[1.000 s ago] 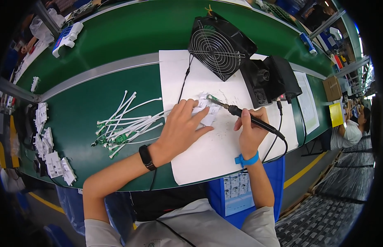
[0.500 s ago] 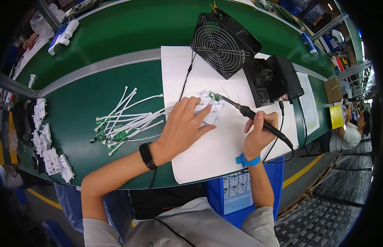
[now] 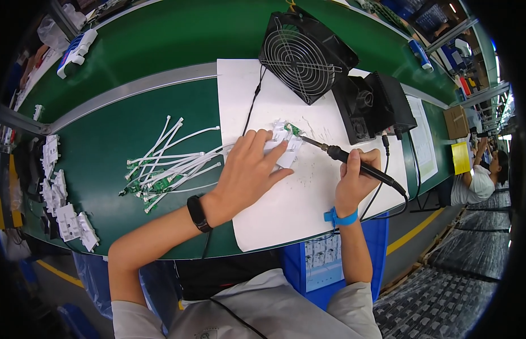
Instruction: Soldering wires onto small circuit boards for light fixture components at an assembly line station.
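Note:
On the white sheet [image 3: 263, 220] lies a white plastic housing [image 3: 286, 158] with a small green circuit board [image 3: 293, 130] at its far end. My left hand [image 3: 249, 169] holds this housing down, its index finger on top and the thumb by the near edge; the other fingertips hide part of it. A black soldering iron [image 3: 359, 164] is gripped in my right hand [image 3: 356, 183] like a pen. Its metal tip points left and meets the right edge of the board; whether it touches is too small to tell.
Left of the sheet lies a heap of white cables with green boards [image 3: 167, 175]. More white housings [image 3: 68, 220] line the left table edge. A black fan [image 3: 302, 56] and soldering station [image 3: 379, 107] stand behind. The iron's cord loops at right. A person [image 3: 480, 178] sits far right.
The iron's tip has drawn back slightly toward me, from over the board to its right edge. My left hand keeps its hold on the housing. The whole view has shifted a little.

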### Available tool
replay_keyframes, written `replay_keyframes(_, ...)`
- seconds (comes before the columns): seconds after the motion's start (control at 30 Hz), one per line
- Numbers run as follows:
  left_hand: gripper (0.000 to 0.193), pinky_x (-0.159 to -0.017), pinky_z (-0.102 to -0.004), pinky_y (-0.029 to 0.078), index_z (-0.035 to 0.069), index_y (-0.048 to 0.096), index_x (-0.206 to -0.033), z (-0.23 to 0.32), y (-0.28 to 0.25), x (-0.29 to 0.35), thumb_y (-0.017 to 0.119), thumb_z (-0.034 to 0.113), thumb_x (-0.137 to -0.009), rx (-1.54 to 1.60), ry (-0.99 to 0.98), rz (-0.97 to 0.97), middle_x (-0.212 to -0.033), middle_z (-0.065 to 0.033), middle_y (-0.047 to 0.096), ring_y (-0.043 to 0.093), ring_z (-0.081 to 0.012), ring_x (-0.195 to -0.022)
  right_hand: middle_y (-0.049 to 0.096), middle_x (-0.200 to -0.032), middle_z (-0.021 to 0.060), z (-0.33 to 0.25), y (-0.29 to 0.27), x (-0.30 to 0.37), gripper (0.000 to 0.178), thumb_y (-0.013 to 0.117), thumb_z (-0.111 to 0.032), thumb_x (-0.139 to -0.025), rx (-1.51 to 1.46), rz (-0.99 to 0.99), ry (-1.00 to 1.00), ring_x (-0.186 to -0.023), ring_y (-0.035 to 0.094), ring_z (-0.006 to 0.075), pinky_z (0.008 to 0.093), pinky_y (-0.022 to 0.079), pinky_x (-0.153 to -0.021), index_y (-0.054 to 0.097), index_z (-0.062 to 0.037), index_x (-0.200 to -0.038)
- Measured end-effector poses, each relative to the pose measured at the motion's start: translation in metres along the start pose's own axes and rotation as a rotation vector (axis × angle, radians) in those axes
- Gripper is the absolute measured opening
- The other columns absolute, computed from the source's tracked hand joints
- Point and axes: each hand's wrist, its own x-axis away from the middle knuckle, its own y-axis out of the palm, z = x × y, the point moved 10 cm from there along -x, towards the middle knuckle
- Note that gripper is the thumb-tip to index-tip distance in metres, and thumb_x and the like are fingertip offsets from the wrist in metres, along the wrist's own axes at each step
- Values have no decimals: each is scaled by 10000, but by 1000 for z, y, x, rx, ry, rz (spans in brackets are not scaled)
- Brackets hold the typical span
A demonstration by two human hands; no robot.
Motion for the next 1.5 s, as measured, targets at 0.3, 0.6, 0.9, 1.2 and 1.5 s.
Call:
replay_keyframes(0.3, 509, -848, -387, 466, -8, 701, -1193, -2, -1, 1, 845, 283, -801, -13, -4, 2, -1118, -173, 569, 536, -309, -1035, 451, -610, -10, -3, 1, 0, 274, 626, -70, -1005, 43, -30, -43, -523, 375, 23, 208, 269, -491, 414, -75, -832)
replay_keyframes(0.6, 507, -820, -385, 466, 30, 715, -1215, 1, -2, 0, 845, 303, -808, -24, 17, 25, -1143, -172, 614, 567, -299, -995, 471, -624, 17, -30, -42, -13, 231, 593, -84, -1008, 42, 160, -219, -486, 398, 34, 194, 295, -432, 416, -66, -861)
replay_keyframes(0.9, 508, -828, -388, 466, 11, 712, -1209, 2, -2, 2, 833, 310, -817, -29, 31, 13, -1147, -193, 613, 556, -303, -1003, 533, -706, 18, -44, -64, -92, 254, 678, -126, -1005, 320, 276, -383, -584, 497, 54, 232, 385, -504, 520, -25, -833)
replay_keyframes(1.2, 473, -891, -398, 459, -51, 696, -1170, 6, -6, 5, 788, 265, -829, -23, 55, 45, -1121, -193, 575, 530, -318, -1060, 600, -630, 38, 11, -17, -119, 225, 753, -174, -958, 416, 78, -159, -572, 585, 88, 235, 434, -498, 598, -14, -926)
replay_keyframes(1.5, 454, -949, -473, 484, 4, 687, -1141, -13, -87, -11, 792, 224, -758, -28, -96, 84, -1080, -225, 621, 569, -394, -1051, 639, -653, 57, 14, -26, -70, 225, 719, -177, -980, 293, -118, 103, -494, 507, 68, 226, 364, -450, 697, 44, -1018)
